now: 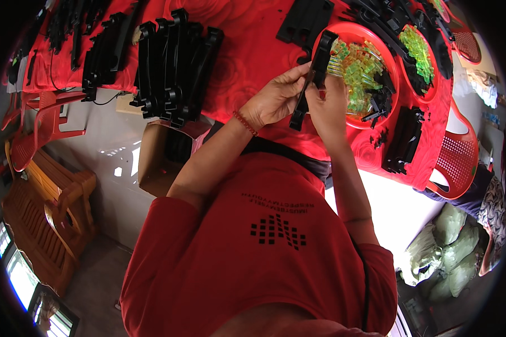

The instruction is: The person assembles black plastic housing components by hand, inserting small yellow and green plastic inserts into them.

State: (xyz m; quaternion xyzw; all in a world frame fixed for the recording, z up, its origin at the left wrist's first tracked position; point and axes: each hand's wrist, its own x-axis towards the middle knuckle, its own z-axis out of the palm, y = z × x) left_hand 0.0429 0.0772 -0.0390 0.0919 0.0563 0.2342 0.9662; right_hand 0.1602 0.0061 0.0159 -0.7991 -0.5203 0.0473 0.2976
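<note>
Both hands are raised over the near edge of the table, close together around a long black plastic part that stands tilted between them. My left hand, with a red bead bracelet on its wrist, pinches the part from the left side. On the other side my right hand has its fingers closed around the part's lower half; its fingertips are partly hidden. Just behind and right of the hands sits a red round basin with many clear yellow-green plastic pieces and small black pieces.
Black plastic parts lie piled on the red-covered table to the left. A second red basin holds green pieces at the right. An opened cardboard box stands below the table edge. Red chairs and a wooden bench flank the area.
</note>
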